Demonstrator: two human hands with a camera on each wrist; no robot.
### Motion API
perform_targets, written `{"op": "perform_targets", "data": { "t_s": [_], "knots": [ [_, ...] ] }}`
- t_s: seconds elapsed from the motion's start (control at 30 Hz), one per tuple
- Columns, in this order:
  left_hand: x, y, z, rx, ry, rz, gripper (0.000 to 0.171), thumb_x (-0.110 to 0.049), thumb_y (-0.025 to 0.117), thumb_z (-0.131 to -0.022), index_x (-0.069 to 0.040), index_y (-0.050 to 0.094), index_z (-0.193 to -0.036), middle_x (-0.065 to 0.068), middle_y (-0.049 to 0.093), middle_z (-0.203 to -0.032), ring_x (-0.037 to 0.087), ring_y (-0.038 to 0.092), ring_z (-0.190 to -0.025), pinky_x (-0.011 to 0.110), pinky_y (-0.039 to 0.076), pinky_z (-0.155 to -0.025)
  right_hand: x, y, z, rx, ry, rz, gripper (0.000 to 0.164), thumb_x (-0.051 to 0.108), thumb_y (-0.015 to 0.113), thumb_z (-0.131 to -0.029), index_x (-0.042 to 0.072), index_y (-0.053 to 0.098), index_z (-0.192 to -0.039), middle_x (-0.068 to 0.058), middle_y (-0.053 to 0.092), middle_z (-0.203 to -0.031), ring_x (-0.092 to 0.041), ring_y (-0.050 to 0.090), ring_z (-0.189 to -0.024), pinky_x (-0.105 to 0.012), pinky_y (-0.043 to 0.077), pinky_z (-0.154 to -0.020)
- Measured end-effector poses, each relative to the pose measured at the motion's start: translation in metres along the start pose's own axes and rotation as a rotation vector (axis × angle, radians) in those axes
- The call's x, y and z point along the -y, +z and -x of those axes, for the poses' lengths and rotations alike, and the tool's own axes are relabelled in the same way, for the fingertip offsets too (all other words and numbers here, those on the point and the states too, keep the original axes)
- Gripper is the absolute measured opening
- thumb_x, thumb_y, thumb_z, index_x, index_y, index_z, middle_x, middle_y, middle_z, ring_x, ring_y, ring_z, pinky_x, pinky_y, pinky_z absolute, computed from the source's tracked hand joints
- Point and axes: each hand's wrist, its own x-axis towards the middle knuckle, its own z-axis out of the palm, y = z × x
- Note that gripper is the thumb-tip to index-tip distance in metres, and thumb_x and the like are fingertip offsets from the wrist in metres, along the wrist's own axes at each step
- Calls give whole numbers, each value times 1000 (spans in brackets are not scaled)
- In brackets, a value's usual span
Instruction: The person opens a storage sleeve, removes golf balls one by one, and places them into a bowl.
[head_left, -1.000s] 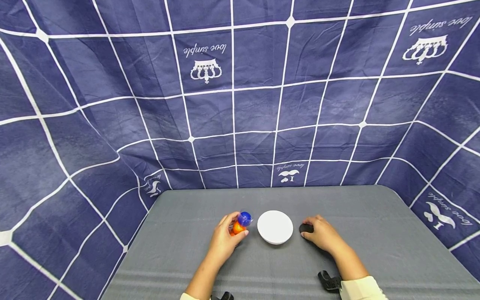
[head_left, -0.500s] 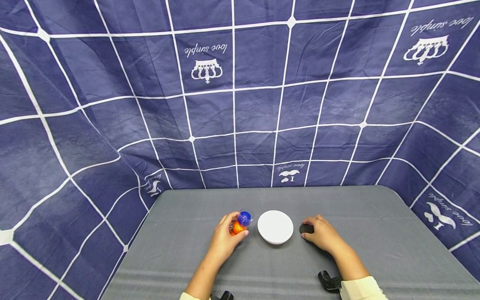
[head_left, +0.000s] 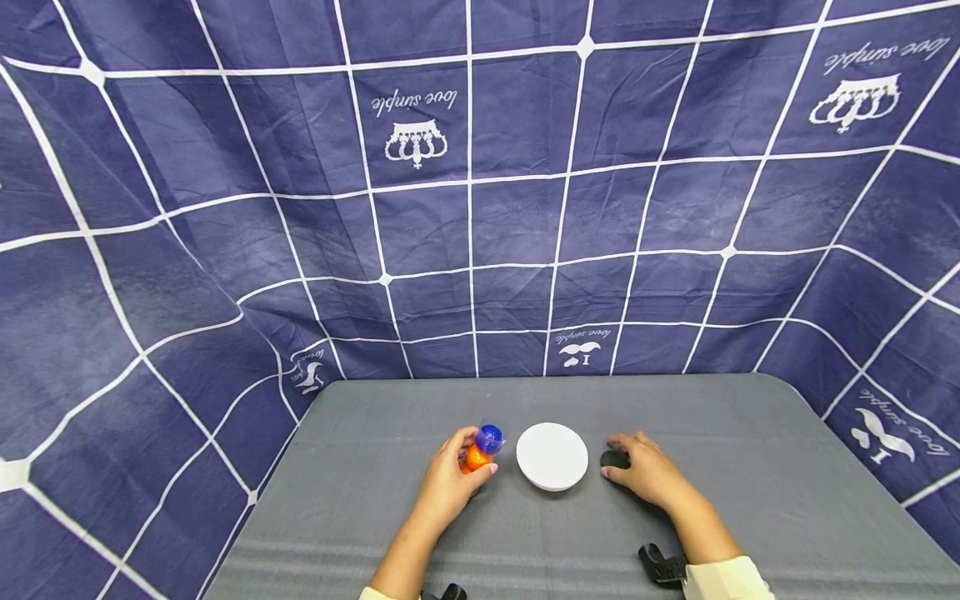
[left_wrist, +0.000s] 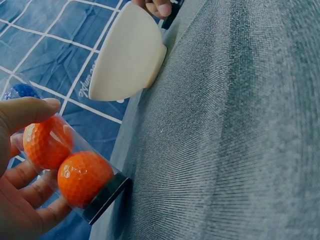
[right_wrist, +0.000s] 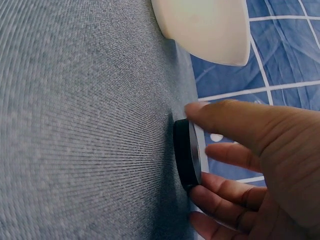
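Observation:
My left hand (head_left: 450,482) grips a clear plastic tube (left_wrist: 71,131) of golf balls, thumb across one side and fingers around the other. Inside it, two orange golf balls (left_wrist: 85,178) sit below a blue golf ball (head_left: 490,438), and a black cap (left_wrist: 106,198) closes the lower end, close over the table. On the table to the right lies a round black lid (right_wrist: 187,154). My right hand (head_left: 647,471) holds this lid by its edge, with the thumb at one side and a fingertip at the opposite side.
A white bowl (head_left: 552,457) stands upright on the grey table (head_left: 540,542), between both hands. Behind and beside the table hangs a blue curtain (head_left: 517,217) with white lines. A black wrist mount (head_left: 662,567) sits by the right sleeve.

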Motion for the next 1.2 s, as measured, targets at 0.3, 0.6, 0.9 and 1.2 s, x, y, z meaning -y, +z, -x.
{"op": "perform_targets", "data": {
  "t_s": [0.3, 0.6, 0.9, 1.2],
  "knots": [
    [1, 3, 1, -37, 0, 28, 52, -19, 88, -76, -12, 66, -122, 7, 70, -113, 20, 66, -98, 28, 54, -84, -1, -4, -3, -73, -11, -59, 47, 27, 80, -84, 4, 68, -123, -10, 59, -97, -20, 54, -86, -39, 45, -77],
    [-4, 6, 3, -30, -6, 123, 52, -16, 89, -74, -11, 68, -122, 8, 70, -109, 17, 66, -96, 22, 54, -81, 14, -17, -4, -133, -106, -227, 42, 25, 74, -92, 5, 66, -128, -15, 62, -121, -31, 63, -110, -49, 52, -92],
    [-21, -1, 4, -49, 24, 99, 56, -19, 90, -73, -19, 70, -125, 1, 71, -112, 15, 66, -102, 24, 55, -90, 46, -32, -1, -165, -255, -379, 34, 15, 74, -91, 12, 68, -125, 0, 68, -112, -11, 65, -98, -24, 54, -85],
    [-37, -4, 7, -44, 122, 59, 53, -16, 90, -73, -24, 72, -122, 0, 69, -109, 17, 67, -99, 26, 58, -86, 67, -29, 3, -93, -373, -494, 32, 12, 72, -93, 11, 67, -125, -5, 69, -107, -1, 65, -91, -21, 55, -83]
  ]
}}
